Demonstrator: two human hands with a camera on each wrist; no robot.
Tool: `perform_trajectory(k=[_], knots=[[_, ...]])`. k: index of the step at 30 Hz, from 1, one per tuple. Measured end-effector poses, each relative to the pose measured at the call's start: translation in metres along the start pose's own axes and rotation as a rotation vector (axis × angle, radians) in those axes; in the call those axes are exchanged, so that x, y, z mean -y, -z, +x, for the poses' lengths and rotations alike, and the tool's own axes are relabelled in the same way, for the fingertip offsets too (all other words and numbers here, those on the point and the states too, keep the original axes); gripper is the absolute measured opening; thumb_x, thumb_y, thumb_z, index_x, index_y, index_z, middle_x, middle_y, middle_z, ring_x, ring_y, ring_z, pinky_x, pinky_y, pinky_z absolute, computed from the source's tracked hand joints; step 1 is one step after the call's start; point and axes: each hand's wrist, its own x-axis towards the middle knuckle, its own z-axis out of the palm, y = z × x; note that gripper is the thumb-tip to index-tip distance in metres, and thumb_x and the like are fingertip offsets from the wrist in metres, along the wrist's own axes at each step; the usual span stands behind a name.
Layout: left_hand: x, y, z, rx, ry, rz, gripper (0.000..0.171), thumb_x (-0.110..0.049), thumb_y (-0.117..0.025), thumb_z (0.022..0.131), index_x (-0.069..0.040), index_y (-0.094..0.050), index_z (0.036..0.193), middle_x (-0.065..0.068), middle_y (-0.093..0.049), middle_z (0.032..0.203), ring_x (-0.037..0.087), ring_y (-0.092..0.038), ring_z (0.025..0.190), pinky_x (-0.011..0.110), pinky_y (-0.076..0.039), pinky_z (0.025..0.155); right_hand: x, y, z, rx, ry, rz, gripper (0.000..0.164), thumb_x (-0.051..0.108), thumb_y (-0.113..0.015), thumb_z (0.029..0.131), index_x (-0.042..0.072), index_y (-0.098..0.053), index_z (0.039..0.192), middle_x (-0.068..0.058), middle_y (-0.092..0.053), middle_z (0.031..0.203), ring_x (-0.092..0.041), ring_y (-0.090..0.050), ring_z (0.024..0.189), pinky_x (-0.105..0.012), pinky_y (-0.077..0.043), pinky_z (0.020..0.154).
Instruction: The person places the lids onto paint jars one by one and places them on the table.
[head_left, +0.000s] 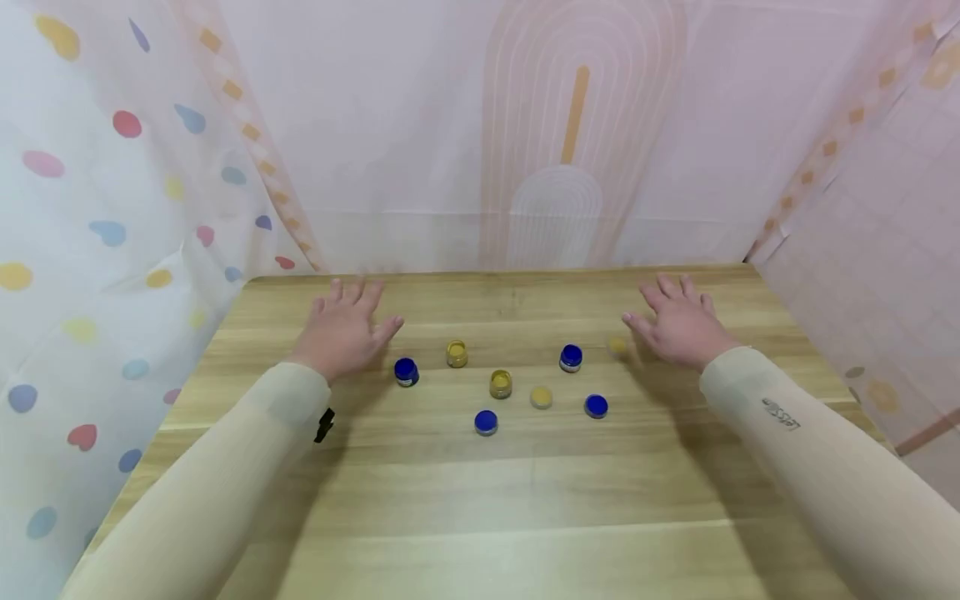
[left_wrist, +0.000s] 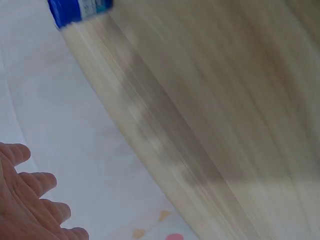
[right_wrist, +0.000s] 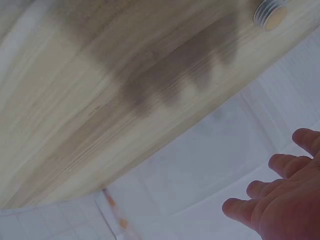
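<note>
My left hand hovers above the table's left side with its fingers spread, holding nothing. Just right of its thumb stands a small blue paint jar, whose side also shows as a blue jar in the left wrist view. Palm down on the other side, my right hand is spread too and holds nothing. A yellow lid lies by its thumb; the right wrist view shows this lid with a ridged silvery rim. A second blue jar stands left of that lid.
Between the hands stand two small yellow jars. Nearer me lie a yellow lid and two blue lids. The wooden table ends at a patterned curtain behind, with more curtain at both sides.
</note>
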Motion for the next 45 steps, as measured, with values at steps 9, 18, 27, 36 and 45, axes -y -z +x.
perform_trajectory(k=[9, 18, 27, 36, 45], knots=[[-0.020, 0.002, -0.019, -0.010, -0.084, -0.013, 0.087, -0.067, -0.033, 0.107, -0.010, -0.015, 0.169, 0.027, -0.012, 0.173, 0.055, -0.004, 0.159, 0.067, -0.007, 0.128, 0.007, 0.003, -0.014, 0.019, 0.023, 0.032, 0.083, 0.060, -0.037, 0.109, 0.002, -0.022, 0.166, -0.031, -0.005, 0.172, -0.061, 0.005, 0.155, -0.078, 0.000, 0.121], [-0.025, -0.001, -0.032, 0.023, -0.116, -0.024, 0.090, -0.071, -0.040, 0.104, -0.012, -0.019, 0.169, 0.022, -0.024, 0.172, 0.049, -0.020, 0.159, 0.063, -0.020, 0.127, 0.015, 0.000, -0.026, -0.002, 0.065, 0.018, 0.077, 0.053, -0.044, 0.110, 0.000, -0.027, 0.164, -0.032, -0.011, 0.171, -0.063, -0.001, 0.155, -0.078, -0.004, 0.121], [-0.023, -0.015, -0.037, 0.108, -0.068, -0.018, 0.094, -0.060, -0.066, 0.097, -0.010, -0.027, 0.167, 0.020, -0.037, 0.168, 0.045, -0.041, 0.151, 0.062, -0.040, 0.117, 0.032, -0.009, -0.044, 0.015, 0.109, -0.022, 0.076, 0.053, -0.046, 0.110, 0.002, -0.029, 0.164, -0.029, -0.015, 0.172, -0.059, -0.007, 0.157, -0.076, -0.009, 0.122], [-0.011, -0.029, -0.035, 0.140, -0.027, -0.091, 0.085, -0.046, -0.074, 0.096, -0.001, -0.040, 0.159, 0.024, -0.051, 0.157, 0.046, -0.050, 0.143, 0.062, -0.041, 0.116, 0.042, -0.020, -0.058, -0.003, 0.147, -0.035, 0.072, 0.049, -0.052, 0.108, 0.003, -0.037, 0.161, -0.028, -0.024, 0.170, -0.058, -0.015, 0.156, -0.076, -0.013, 0.121], [-0.012, -0.035, -0.031, 0.208, -0.003, -0.141, 0.081, -0.044, -0.076, 0.096, -0.001, -0.045, 0.156, 0.023, -0.061, 0.146, 0.044, -0.060, 0.134, 0.061, -0.045, 0.113, 0.041, -0.029, -0.061, -0.001, 0.164, -0.029, 0.071, 0.045, -0.055, 0.108, 0.000, -0.036, 0.161, -0.028, -0.025, 0.170, -0.058, -0.019, 0.155, -0.074, -0.018, 0.122]])
